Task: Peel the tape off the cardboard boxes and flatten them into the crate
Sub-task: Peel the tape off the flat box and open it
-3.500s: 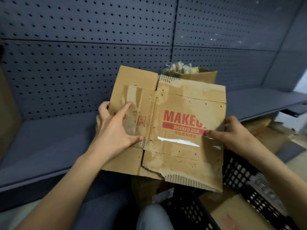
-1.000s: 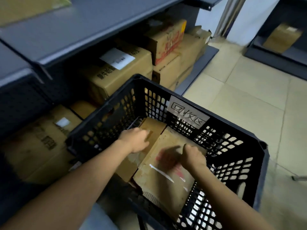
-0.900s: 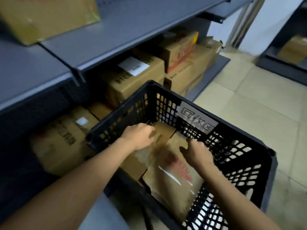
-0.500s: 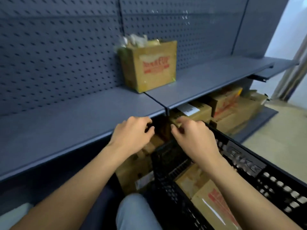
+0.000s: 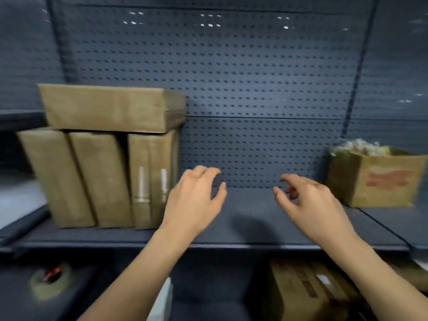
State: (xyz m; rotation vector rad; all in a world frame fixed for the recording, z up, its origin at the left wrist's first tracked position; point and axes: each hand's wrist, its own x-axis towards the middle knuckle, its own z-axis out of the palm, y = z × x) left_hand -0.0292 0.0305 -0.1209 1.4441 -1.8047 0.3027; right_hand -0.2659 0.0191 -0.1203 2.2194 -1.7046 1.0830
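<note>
Several brown cardboard boxes stand on the dark grey shelf [image 5: 250,218] at the left: three upright ones, the rightmost [image 5: 152,179] with tape strips on its front, and a flat box [image 5: 111,107] lying across their tops. My left hand [image 5: 196,200] hovers over the shelf just right of the taped box, fingers loosely curled and holding nothing. My right hand [image 5: 308,200] hovers further right, also loosely curled and empty. The crate is out of view.
An open box [image 5: 375,177] stuffed with crumpled tape sits at the shelf's right. A pegboard wall [image 5: 254,89] backs the shelf. Below are a tape roll [image 5: 49,282] at the left and another cardboard box [image 5: 308,290] at the right.
The flattened box was laid in the crate and let go. My view swung up and left to the shelf; both empty hands rose from the crate and spread apart near the stacked boxes.
</note>
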